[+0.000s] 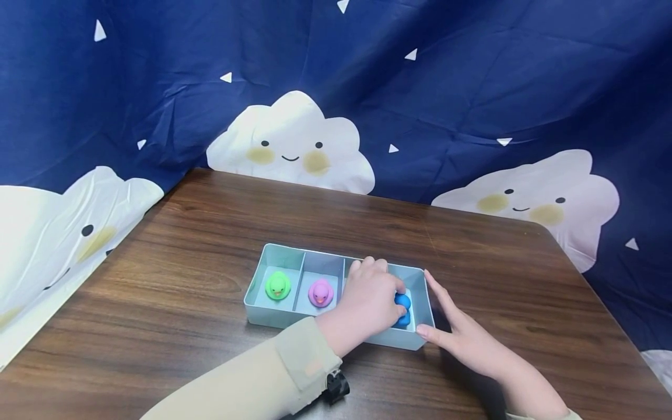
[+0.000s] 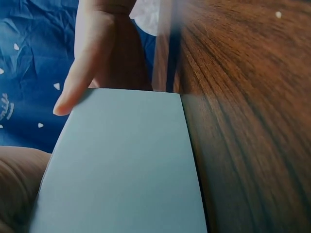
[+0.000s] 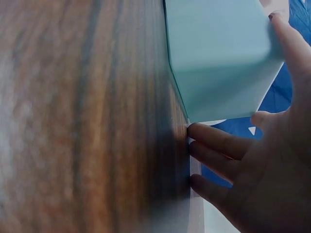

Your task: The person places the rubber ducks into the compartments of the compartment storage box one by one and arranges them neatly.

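Observation:
A long pale blue-green divided box (image 1: 278,318) sits on the table. In its leftmost compartment is a green toy duck (image 1: 277,285), and a pink toy duck (image 1: 321,293) is in the one beside it. My left hand (image 1: 370,300) reaches over the front wall and pinches a small blue toy (image 1: 403,308) in the right-end compartment; the fingers partly cover its shape. My right hand (image 1: 467,335) rests against the box's right end, thumb at the near corner, fingers extended. In the right wrist view, its fingers (image 3: 218,141) are spread beside the box wall (image 3: 218,39).
The brown wood-grain table (image 1: 157,280) surrounds the box. Behind it hangs a dark blue cloth (image 1: 420,87) printed with white clouds and small triangles. A black strap mount (image 1: 337,386) is on the left wrist. The left hand hides part of the box's middle.

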The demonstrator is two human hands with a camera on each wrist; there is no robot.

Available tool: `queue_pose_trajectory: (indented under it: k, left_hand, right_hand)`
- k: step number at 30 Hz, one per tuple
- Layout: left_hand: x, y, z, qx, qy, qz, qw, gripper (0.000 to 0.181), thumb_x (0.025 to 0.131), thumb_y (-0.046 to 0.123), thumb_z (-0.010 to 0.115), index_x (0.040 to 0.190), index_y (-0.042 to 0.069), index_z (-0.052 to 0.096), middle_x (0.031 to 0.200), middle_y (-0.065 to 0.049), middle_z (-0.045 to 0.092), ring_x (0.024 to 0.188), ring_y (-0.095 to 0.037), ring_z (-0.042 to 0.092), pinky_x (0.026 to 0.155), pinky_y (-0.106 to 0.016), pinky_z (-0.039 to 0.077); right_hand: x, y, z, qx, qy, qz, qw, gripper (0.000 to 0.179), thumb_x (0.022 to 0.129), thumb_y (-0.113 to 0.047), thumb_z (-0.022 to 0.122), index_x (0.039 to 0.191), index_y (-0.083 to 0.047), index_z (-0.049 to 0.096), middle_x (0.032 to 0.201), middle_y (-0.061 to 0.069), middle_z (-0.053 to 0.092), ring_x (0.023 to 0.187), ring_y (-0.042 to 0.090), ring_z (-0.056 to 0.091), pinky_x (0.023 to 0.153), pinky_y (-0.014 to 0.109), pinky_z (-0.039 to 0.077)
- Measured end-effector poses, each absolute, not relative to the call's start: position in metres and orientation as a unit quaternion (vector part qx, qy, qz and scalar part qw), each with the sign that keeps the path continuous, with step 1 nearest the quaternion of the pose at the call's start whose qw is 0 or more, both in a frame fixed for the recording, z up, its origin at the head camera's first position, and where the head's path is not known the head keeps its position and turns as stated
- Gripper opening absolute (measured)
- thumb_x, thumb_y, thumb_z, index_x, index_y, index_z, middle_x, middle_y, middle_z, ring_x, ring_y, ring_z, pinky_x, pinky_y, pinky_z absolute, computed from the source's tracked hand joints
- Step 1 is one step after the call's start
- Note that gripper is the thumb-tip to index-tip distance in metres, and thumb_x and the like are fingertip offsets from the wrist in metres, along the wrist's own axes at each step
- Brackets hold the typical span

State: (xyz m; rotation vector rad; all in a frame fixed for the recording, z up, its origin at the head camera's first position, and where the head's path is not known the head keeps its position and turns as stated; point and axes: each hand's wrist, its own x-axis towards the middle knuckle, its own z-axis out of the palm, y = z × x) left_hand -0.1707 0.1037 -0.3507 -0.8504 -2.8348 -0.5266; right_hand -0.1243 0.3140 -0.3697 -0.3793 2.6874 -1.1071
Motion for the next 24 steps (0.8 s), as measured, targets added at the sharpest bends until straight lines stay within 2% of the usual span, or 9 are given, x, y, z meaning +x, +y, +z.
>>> queue_pose_trajectory:
  k: [6,16,20,24]
  left_hand:
    - [-0.1696,0.1061,-0.3489,-0.28,-0.945,-0.156,0.071,0.023,0.083,0.042,0.077,0.103,0.029,0.08,0.083,0.008,0.058,0.078,-0.011,0.039,0.071,-0.029,0.03]
    - [-0.172,0.1085,-0.3477,-0.275,-0.951,-0.116,0.076,0.014,0.082,0.039,0.077,0.083,0.025,0.077,0.07,0.006,0.046,0.074,-0.014,0.037,0.073,-0.031,0.03]
    - [-0.1717,0.1078,-0.346,-0.276,-0.952,-0.112,0.071,0.014,0.081,0.039,0.077,0.083,0.025,0.077,0.071,0.006,0.046,0.074,-0.014,0.039,0.073,-0.031,0.031]
    - [-0.1727,0.1065,-0.3459,-0.278,-0.951,-0.115,0.066,0.017,0.081,0.04,0.077,0.091,0.027,0.079,0.073,0.007,0.049,0.076,-0.014,0.04,0.074,-0.031,0.031]
  right_hand:
    - [-0.1247,0.3143,-0.3707,-0.133,0.913,-0.374,0.1,0.085,0.097,-0.033,0.062,0.156,-0.044,0.001,0.155,0.025,0.027,0.138,0.049,0.029,0.094,0.073,0.032]
    - [-0.1249,0.3149,-0.3722,-0.142,0.915,-0.368,0.085,0.085,0.097,-0.033,0.063,0.156,-0.044,0.002,0.154,0.024,0.031,0.138,0.047,0.032,0.095,0.071,0.032]
    - [-0.1249,0.3144,-0.3714,-0.136,0.916,-0.367,0.09,0.085,0.097,-0.034,0.062,0.156,-0.043,0.002,0.154,0.025,0.029,0.138,0.048,0.031,0.095,0.072,0.031]
    - [-0.1247,0.3143,-0.3706,-0.134,0.915,-0.369,0.093,0.085,0.097,-0.034,0.062,0.156,-0.043,0.001,0.155,0.025,0.029,0.138,0.049,0.03,0.094,0.073,0.031]
